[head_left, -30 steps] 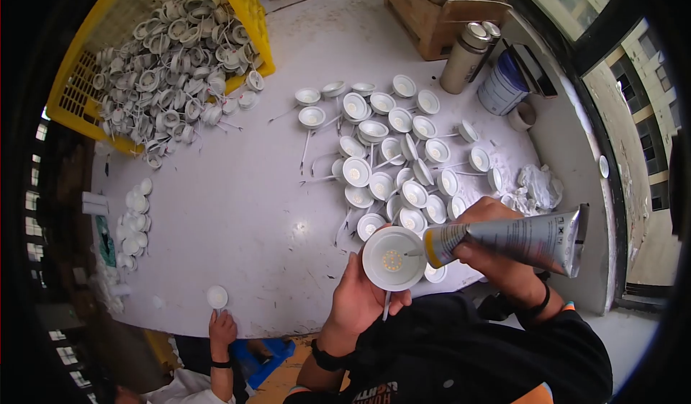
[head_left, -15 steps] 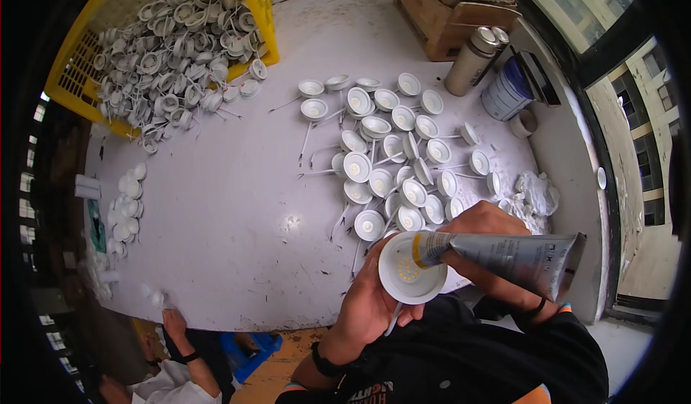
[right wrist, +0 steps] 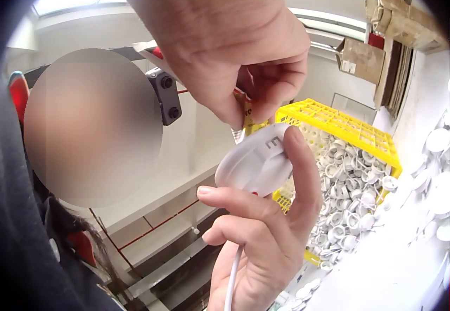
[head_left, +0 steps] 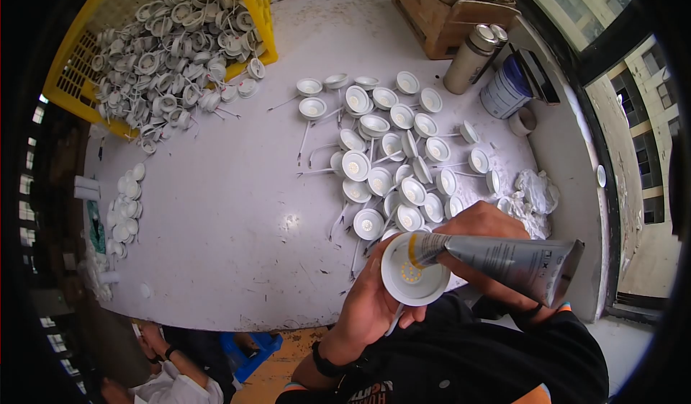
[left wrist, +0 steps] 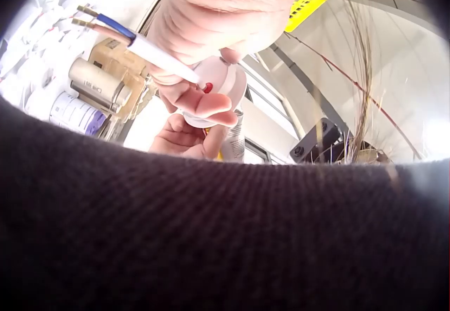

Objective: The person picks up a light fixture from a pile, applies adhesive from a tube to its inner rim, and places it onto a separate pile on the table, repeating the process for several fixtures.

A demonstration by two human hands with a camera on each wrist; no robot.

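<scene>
In the head view my left hand (head_left: 363, 310) holds a round white lamp housing (head_left: 432, 285), its open face up with a ring of small yellow dots inside. My right hand (head_left: 486, 224) grips a silver tube (head_left: 504, 260) whose yellow-banded end is over the housing; its tip is hidden. The left wrist view shows the white cable (left wrist: 165, 59) with blue and brown wire ends beside my left hand (left wrist: 218, 15). From the right wrist view, left fingers hold the housing (right wrist: 254, 162) by its rim and back, beneath my right hand (right wrist: 225, 43).
Many white housings (head_left: 356, 166) with cables lie beyond my hands. A yellow crate (head_left: 270, 29) full of rings stands far left, white round pieces (head_left: 126, 209) below it. A flask (head_left: 468, 62), tub (head_left: 506, 91) and wooden box (head_left: 446, 26) are far right. Another person's hand (head_left: 152, 338) is at lower left.
The housing and my left hand have moved slightly right and down, and the tube's yellow-banded end has come over the housing. The other person's hand has left the table edge with its white piece.
</scene>
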